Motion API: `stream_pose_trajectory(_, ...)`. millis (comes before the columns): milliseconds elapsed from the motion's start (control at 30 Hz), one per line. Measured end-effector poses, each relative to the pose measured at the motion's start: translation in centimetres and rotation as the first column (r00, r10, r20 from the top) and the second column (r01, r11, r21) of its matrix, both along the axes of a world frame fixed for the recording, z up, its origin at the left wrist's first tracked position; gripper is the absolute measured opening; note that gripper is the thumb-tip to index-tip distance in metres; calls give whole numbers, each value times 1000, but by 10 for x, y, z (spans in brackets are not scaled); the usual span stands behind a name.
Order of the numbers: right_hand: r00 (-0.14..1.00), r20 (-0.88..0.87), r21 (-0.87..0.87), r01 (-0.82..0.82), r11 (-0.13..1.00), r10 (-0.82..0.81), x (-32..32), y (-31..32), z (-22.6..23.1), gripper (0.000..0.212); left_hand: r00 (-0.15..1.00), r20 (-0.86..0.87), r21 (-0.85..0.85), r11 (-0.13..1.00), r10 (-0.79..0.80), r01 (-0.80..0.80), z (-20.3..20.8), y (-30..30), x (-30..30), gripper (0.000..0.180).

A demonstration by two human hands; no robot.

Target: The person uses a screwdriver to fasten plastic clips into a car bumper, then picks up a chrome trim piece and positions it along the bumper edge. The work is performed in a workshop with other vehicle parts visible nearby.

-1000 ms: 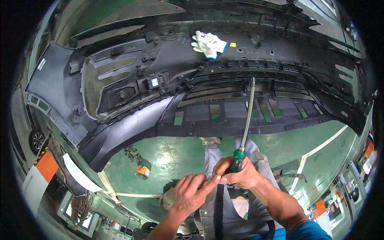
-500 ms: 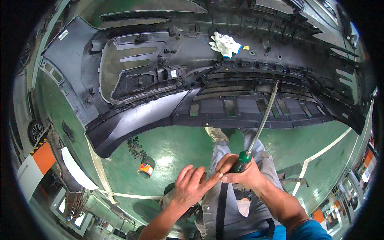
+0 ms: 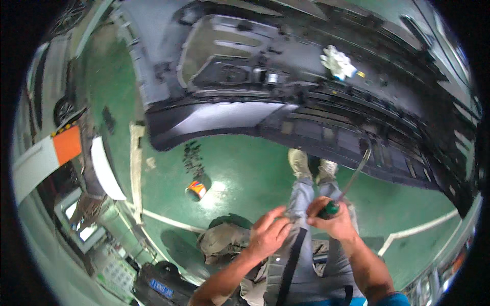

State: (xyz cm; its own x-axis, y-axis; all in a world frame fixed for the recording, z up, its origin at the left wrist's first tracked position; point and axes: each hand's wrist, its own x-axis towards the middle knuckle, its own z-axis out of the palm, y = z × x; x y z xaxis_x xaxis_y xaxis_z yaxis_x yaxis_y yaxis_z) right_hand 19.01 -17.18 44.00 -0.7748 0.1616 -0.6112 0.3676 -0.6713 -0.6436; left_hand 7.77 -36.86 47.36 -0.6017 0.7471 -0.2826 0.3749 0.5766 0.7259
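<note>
My right hand (image 3: 334, 220) is wrapped around the green handle of a long screwdriver (image 3: 356, 174). Its metal shaft points up and away, the tip overlapping the front edge of a large dark car bumper (image 3: 219, 118) in view. To the left of it my left hand (image 3: 267, 235) hovers over my grey trouser leg, fingers apart and slightly bent, with nothing visible in them. The bumper lies with its inner side up, showing slots and clips. On it rests a pair of white work gloves (image 3: 337, 62).
On the green floor (image 3: 245, 166) stands an orange can (image 3: 196, 190), with small dark pieces (image 3: 193, 159) scattered beside it. A curved white panel (image 3: 105, 168) and an orange-and-white panel (image 3: 66, 145) are at left. A dark bag-like object (image 3: 162, 286) sits at lower left.
The view has swung, so the bumper appears tilted and shifted right. My left hand has come away from my right hand. The screwdriver stays in my right hand, angled further right.
</note>
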Motion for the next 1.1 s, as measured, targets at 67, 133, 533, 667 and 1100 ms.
stream_pose_trajectory(67,977,73,120,-207,971,199,16,0,-9,18,966,179,-46,983,186,-181,-3,-23,19,10)
stream_pose_trajectory(133,898,237,137,-408,903,370,34,-2,-13,19,891,269,-129,930,366,-344,-13,-48,34,12)
stream_pose_trajectory(533,449,553,421,-878,229,702,17,-71,-64,53,695,-9,-448,618,719,-646,-149,-265,35,26)
stream_pose_trajectory(667,420,608,428,-888,167,674,-31,-120,-86,54,643,97,-438,613,760,-658,-188,-327,-2,25)
stream_pose_trajectory(1100,249,901,375,-858,-352,354,-257,-305,-309,48,581,8,-524,499,814,-691,-393,-543,-139,30)
